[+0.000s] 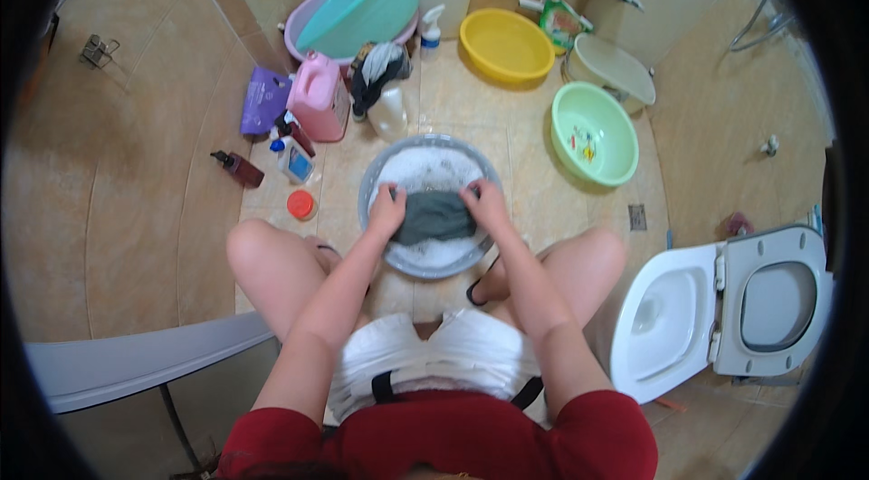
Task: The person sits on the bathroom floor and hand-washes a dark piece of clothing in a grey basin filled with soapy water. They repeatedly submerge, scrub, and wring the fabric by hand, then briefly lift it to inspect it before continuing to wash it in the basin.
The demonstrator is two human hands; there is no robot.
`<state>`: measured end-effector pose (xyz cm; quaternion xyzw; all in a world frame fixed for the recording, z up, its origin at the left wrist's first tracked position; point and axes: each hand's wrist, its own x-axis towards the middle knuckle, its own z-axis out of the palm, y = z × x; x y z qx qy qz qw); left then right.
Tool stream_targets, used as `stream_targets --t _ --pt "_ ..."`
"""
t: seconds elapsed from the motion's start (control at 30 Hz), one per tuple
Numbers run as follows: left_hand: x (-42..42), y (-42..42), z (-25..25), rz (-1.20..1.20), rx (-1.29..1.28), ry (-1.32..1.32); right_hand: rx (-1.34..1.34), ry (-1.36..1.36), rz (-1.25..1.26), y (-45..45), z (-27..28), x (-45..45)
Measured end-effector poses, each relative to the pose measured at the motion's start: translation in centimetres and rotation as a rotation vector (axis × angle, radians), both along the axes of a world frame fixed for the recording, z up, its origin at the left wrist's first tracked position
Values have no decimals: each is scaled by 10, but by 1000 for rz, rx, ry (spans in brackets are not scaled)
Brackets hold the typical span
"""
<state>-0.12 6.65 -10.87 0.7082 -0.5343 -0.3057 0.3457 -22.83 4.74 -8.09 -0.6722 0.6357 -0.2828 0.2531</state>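
A round grey plastic basin [434, 271] stands on the tiled floor between my knees, with white suds [429, 164] in it. Over the suds a dark grey-green cloth [436, 217] is spread between my hands. My left hand [387, 208] grips the cloth's upper left corner, and my right hand [483, 203] grips its upper right corner. The cloth's lower part lies in or on the foam; what is under the foam is hidden.
Left of the basin stand a red-lidded jar [301, 205], a blue-capped bottle [293, 161], a pump bottle [239, 168] and a pink jug [320, 98]. Beyond it is a translucent container [389, 115]. A green basin [594, 134], a yellow basin [508, 46] and a toilet [669, 317] are at the right.
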Motion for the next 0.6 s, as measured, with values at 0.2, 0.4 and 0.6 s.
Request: stream_targets --t 0.2,0.4,0.6 --pt "-43 30 22 -395 321 -335 170 299 337 41 -19 31" --pt "-42 30 -1 -451 438 -376 306 452 403 49 -35 43" --pt "-39 7 -70 -152 320 -62 163 85 190 32 -61 51"
